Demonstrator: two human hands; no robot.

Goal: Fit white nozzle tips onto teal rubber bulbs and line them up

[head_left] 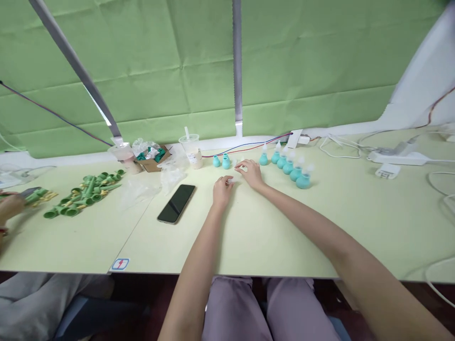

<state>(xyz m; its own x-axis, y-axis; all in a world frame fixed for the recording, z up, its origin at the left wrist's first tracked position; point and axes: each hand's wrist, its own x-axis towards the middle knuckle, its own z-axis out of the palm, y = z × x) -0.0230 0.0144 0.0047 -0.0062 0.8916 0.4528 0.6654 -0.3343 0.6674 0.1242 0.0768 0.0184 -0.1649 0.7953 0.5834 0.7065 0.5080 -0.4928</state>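
My left hand [222, 192] rests on the table, its fingers closed on a small clear piece [231, 180]. Just beyond it, my right hand [251, 174] is curled with thumb and fingertips close together; what they pinch, if anything, is too small to make out. Small translucent bits lie near those fingertips. Behind my hands stand a few round turquoise bottles [226, 162] without tops. To the right, a slanting row holds several turquoise bottles [303, 181] fitted with whitish, translucent pointed tops.
A phone [177, 203] lies left of my left hand. Farther back are a plastic cup with straw [192, 150], clear bags [172, 175] and a cardboard box [152, 163]. Green tubular parts [85, 192] lie near another person's hand [11, 206]. White cables and a power strip [398, 157] are right.
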